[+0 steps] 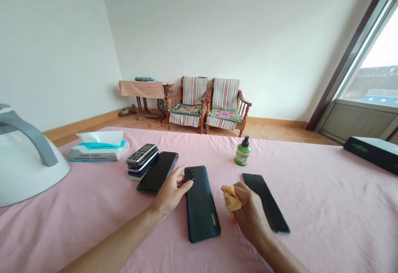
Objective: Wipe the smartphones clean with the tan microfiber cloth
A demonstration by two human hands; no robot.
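Observation:
A dark smartphone [202, 206] is back side up before me, its camera block at the far left corner. My left hand [174, 188] grips that corner, thumb on the back and fingers along the left edge. To the phone's right, my right hand [248, 206] is closed around a crumpled yellow cloth [231, 199], apart from the phone. Another smartphone [267, 202], dark screen up, lies partly behind my right hand. Beyond my left hand, a black phone [161, 169] rests beside a stack of phones [141, 159] with a keypad phone on top.
A green bottle [243, 153] with a black cap stands farther back on the pink cloth [326, 206]. At left are a tissue pack [99, 152] and a white kettle [27, 161] with a grey handle. A black box [371, 153] sits at the right edge. Two chairs stand beyond.

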